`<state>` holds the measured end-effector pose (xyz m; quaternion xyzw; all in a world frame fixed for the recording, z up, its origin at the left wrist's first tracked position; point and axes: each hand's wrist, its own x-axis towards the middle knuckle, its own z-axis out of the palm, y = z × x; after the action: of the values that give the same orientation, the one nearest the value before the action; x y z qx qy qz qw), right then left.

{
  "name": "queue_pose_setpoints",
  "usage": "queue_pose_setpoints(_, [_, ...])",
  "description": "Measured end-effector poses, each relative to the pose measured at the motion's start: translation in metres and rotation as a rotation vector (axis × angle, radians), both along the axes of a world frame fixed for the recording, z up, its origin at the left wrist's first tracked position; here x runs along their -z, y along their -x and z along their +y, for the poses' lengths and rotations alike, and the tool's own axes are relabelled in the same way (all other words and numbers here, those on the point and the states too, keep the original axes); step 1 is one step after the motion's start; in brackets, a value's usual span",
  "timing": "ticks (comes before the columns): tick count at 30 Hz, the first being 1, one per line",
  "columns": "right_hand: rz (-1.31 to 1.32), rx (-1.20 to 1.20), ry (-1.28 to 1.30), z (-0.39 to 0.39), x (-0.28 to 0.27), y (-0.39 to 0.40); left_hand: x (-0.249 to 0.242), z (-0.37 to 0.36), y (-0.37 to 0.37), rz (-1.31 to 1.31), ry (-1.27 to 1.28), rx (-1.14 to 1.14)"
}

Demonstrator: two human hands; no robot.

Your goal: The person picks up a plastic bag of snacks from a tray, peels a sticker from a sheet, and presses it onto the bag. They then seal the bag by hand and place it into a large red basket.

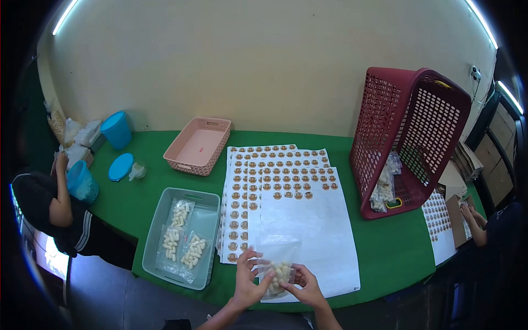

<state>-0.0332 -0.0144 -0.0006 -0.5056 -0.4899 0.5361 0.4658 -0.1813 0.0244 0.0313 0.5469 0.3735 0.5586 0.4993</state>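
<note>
A clear plastic bag [280,271] of whitish, capsule-like pieces is between my two hands, over the front edge of the sticker sheets. My right hand [306,287] grips the bag's right side, thumb in front. On its left side, my left hand [248,281] has its thumb against the bag, the other fingers curled and partly apart. Beneath lie white sheets [313,236] with rows of round brown stickers [288,179]; the top sheet's lower part has bare backing. To the left, a grey-green tray [149,250] holds three similar filled bags [193,251].
A pink basket [199,144] stands at the back. A tall maroon basket [379,110] lies on its side at right, with filled bags [385,190] inside. Blue tubs [116,131] and a blue lid [121,167] are at left. A person [55,203] works left, another [498,228] right.
</note>
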Motion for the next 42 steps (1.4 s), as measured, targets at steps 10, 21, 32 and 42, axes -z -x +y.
queue_pose_setpoints(10, [-0.312, 0.236, 0.008, 0.09, 0.053, -0.045, 0.025, 0.04, 0.025, 0.016, 0.309, 0.116])
queue_pose_setpoints(21, [-1.26, 0.36, -0.154, 0.209, 0.114, -0.084, 0.031, 0.056, 0.054, -0.066, 0.314, -0.113])
queue_pose_setpoints(32, [-1.28, 0.171, -0.07, 0.222, 0.106, -0.1, 0.04, 0.052, 0.04, -0.02, 0.291, -0.079])
queue_pose_setpoints(42, [-0.086, 0.688, -0.451, 0.12, 0.006, -0.058, 0.015, 0.026, 0.032, -0.249, 0.409, -0.002])
